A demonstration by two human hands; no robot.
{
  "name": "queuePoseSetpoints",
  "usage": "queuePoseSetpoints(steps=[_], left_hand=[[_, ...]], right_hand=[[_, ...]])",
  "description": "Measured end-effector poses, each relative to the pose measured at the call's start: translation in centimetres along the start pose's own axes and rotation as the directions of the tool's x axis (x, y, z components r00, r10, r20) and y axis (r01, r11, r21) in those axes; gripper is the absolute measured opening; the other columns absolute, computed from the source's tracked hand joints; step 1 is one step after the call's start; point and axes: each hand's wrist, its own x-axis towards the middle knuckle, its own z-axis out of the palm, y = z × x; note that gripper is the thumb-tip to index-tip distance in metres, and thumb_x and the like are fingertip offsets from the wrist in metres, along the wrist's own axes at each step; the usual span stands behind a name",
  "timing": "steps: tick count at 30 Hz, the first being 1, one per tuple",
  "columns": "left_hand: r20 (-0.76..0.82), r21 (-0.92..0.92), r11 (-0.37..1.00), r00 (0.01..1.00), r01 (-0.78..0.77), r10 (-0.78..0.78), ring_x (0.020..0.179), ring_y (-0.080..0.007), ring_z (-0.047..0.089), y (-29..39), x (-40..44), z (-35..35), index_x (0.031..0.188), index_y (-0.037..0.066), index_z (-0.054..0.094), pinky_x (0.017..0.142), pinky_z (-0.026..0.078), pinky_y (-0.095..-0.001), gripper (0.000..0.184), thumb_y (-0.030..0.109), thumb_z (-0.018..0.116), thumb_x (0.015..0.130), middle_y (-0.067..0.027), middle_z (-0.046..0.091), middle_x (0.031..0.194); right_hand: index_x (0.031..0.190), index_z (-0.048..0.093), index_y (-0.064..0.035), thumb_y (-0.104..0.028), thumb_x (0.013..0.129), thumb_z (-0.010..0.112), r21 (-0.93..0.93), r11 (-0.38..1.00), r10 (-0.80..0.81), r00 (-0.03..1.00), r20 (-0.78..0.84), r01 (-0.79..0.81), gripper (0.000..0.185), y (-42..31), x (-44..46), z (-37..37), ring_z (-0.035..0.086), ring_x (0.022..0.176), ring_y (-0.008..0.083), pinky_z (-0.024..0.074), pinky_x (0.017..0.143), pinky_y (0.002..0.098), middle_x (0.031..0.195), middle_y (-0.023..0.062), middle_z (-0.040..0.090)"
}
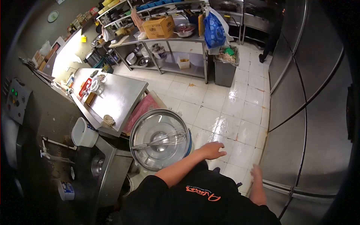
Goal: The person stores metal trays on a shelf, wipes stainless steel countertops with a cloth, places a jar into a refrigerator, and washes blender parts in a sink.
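My left hand (213, 150) hangs over the white tiled floor in front of my body, fingers loosely bent and apart, holding nothing. To its left stands a large round container with a clear lid (150, 157), and a wire whisk (161, 139) lies across that lid. Farther right, my right hand (256, 171) is low beside the steel cabinet doors. It is slightly blurred, with its fingers raised and nothing visible in it.
A steel table (120, 90) holds a red tray. Behind, a steel counter (168, 39) carries a cardboard box (159, 27) and a metal bowl. A full grey bin (225, 73) stands beside it. Steel doors (285, 150) line the right; a person's dark shoe (261, 58) shows at the back.
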Motion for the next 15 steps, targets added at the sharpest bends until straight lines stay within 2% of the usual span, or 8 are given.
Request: queuePoseSetpoints(steps=[4,6,9,11,12,13,14,15], left_hand=[[0.069,0.044,0.995,0.994,0.087,-0.09,0.106,-0.0361,0.056,-2.9,3.6,-2.9,0.109,0.001,0.061,0.09,0.044,-0.0428,0.05,0.045,0.054,0.086,-0.0221,0.06,0.112],[0.068,0.069,0.991,0.991,0.114,-0.119,0.102,-0.037,0.058,-5.5,6.6,-3.3,0.106,0.0,0.063,0.087,0.045,-0.0431,0.051,0.046,0.054,0.086,-0.0226,0.062,0.108],[0.08,0.005,0.991,0.988,0.135,-0.135,0.101,-0.0373,0.059,-6.8,10.4,-6.6,0.106,0.0,0.063,0.086,0.046,-0.0429,0.053,0.048,0.054,0.085,-0.0226,0.062,0.108],[0.111,0.011,0.992,0.986,0.123,-0.123,0.11,-0.0361,0.055,-9.7,15.4,-7.5,0.112,0.0,0.061,0.094,0.043,-0.0415,0.056,0.049,0.054,0.085,-0.0211,0.059,0.117],[0.108,0.001,0.994,0.989,0.105,-0.105,0.113,-0.0359,0.053,-11.3,17.8,-8.0,0.114,0.0,0.06,0.096,0.042,-0.0408,0.057,0.049,0.054,0.086,-0.0207,0.058,0.12],[0.056,0.029,0.991,0.989,0.134,-0.136,0.115,-0.0362,0.052,-10.0,18.2,-11.1,0.117,0.0,0.058,0.099,0.04,-0.0409,0.058,0.05,0.053,0.086,-0.0212,0.056,0.122],[0.099,0.048,0.992,0.988,0.115,-0.119,0.113,-0.0368,0.053,-9.7,19.6,-13.9,0.116,0.0,0.058,0.097,0.041,-0.0423,0.059,0.05,0.053,0.086,-0.0225,0.057,0.119],[0.121,0.039,0.994,0.987,0.103,-0.107,0.115,-0.0362,0.051,-10.1,21.2,-15.7,0.121,0.001,0.055,0.099,0.04,-0.0417,0.06,0.05,0.053,0.086,-0.0224,0.056,0.122]], right_hand=[[0.11,0.054,-0.008,-0.034,0.088,0.059,0.085,0.967,-0.254,0.925,0.284,0.239,0.034,-14.4,-2.9,9.0,0.062,0.071,0.0193,0.0492,0.059,0.0311,0.092,0.0087,0.061],[0.111,0.055,-0.0076,-0.033,0.088,0.058,-0.031,0.937,-0.297,0.842,0.451,0.347,0.035,-19.9,-3.8,11.0,0.063,0.074,0.0192,0.0503,0.061,0.0312,0.095,0.0091,0.062],[0.111,0.055,-0.0056,-0.032,0.089,0.058,-0.178,0.914,-0.254,0.855,0.451,0.365,0.035,-23.3,1.1,10.3,0.064,0.075,0.0188,0.0506,0.062,0.031,0.095,0.0098,0.063],[0.11,0.055,-0.0041,-0.031,0.09,0.055,-0.136,0.952,-0.229,0.931,0.283,0.275,0.033,-21.6,7.9,7.7,0.064,0.074,0.0207,0.0507,0.061,0.031,0.091,0.0103,0.063],[0.106,0.055,-0.0029,-0.028,0.091,0.052,-0.1,0.978,-0.172,0.978,0.122,0.184,0.029,-19.9,10.6,5.9,0.062,0.072,0.023,0.0502,0.059,0.033,0.086,0.0106,0.061],[0.089,0.055,-0.004,-0.028,0.09,0.055,0.07,0.996,-0.058,0.998,-0.026,0.06,0.024,-18.9,12.3,3.9,0.059,0.059,0.0221,0.0488,0.052,0.0334,0.074,0.0089,0.057],[0.091,0.056,-0.0051,-0.024,0.091,0.052,0.186,0.98,0.078,0.996,-0.04,-0.069,0.019,-20.1,9.6,3.0,0.06,0.063,0.0257,0.0474,0.052,0.0386,0.075,0.0106,0.055],[0.091,0.056,-0.0052,-0.025,0.091,0.053,0.187,0.974,0.141,0.989,-0.042,-0.131,0.02,-21.0,8.2,3.3,0.059,0.064,0.0255,0.0472,0.052,0.0385,0.075,0.0105,0.055]])
